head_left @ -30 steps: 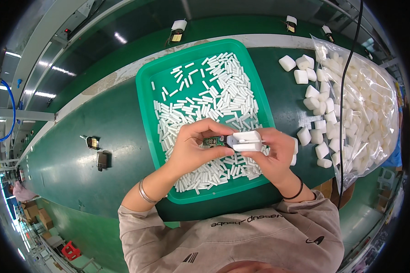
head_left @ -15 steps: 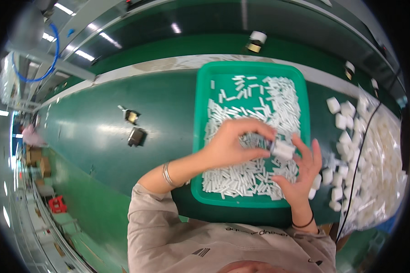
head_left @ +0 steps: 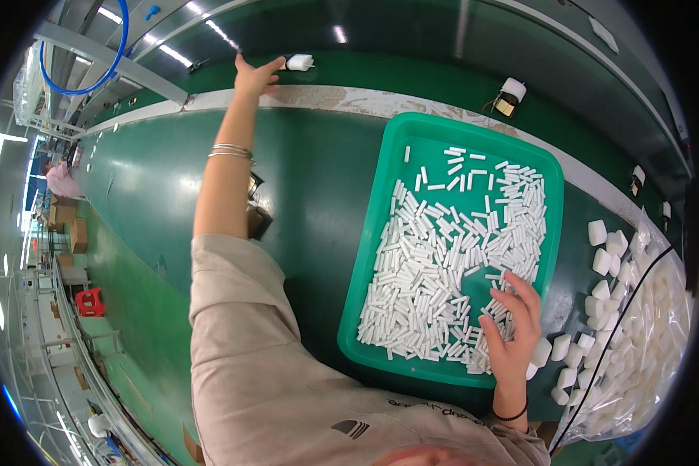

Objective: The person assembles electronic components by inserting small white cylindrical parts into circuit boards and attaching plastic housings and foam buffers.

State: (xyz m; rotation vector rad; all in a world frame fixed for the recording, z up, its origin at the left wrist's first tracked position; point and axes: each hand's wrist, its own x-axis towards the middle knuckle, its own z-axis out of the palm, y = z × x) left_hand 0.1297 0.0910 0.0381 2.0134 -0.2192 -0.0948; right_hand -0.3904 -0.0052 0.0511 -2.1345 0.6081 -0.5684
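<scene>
My left hand (head_left: pixel 254 79) is stretched out to the far left, over the green strip beyond the table's pale edge. Its fingers are spread, and one fingertip is close to the dark end of a small black part with a white block (head_left: pixel 298 62); whether they touch I cannot tell. My right hand (head_left: pixel 514 335) hovers over the near right corner of a green tray (head_left: pixel 355 299), thumb and fingers apart and curved, with nothing seen in them. Many short white sticks (head_left: pixel 419 272) lie loose in the tray, heaped towards its near and right sides.
White foam blocks (head_left: pixel 600 309) lie right of the tray, beside a clear plastic bag (head_left: pixel 648 342) full of similar blocks. A black cable (head_left: pixel 598 342) crosses the bag. Another block-topped part (head_left: pixel 509 95) stands beyond the tray. Dark parts (head_left: pixel 258 221) sit partly behind my left forearm.
My left hand has gone from above the tray to the far left and released the part with the white block, which now lies beyond the table's edge. My right hand remains over the tray.
</scene>
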